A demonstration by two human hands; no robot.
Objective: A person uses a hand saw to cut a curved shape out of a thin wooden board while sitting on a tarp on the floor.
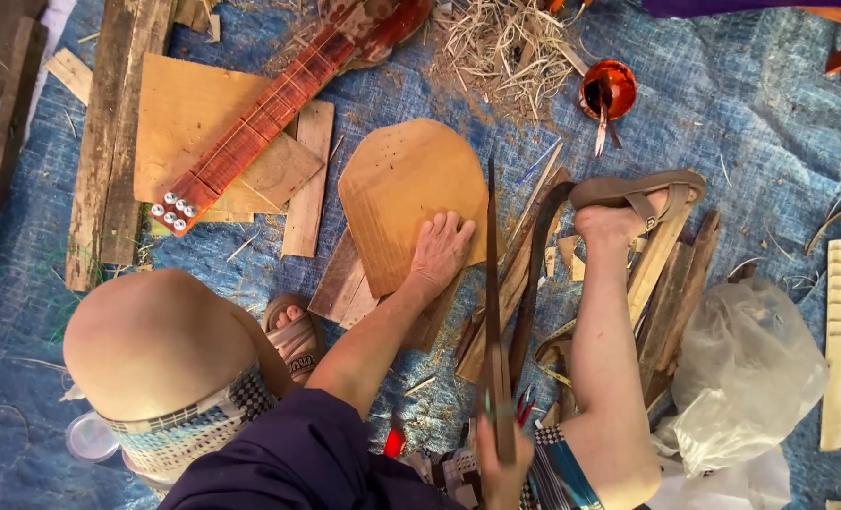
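Head view: the work surface is a blue woven tarpaulin (770, 123) spread on the ground, littered with wood offcuts and a heap of pale shavings (505, 38). The left hand (439, 250) lies flat, fingers spread, pressing on a rounded plywood panel (401, 184), which rests on dark wooden slats directly beneath the palm. The right hand (503, 472), at the bottom edge of the frame, is clenched around the handle of a long dark blade (491, 283); the blade runs upward just beside the left hand, along the panel's right edge. To the right of the blade, a sandalled foot (619, 212) stands on a pile of strips. Above and left of the left hand lies a red-brown instrument neck (250, 132) with metal pegs. A small pot of red liquid (609, 90) sits well above the foot.
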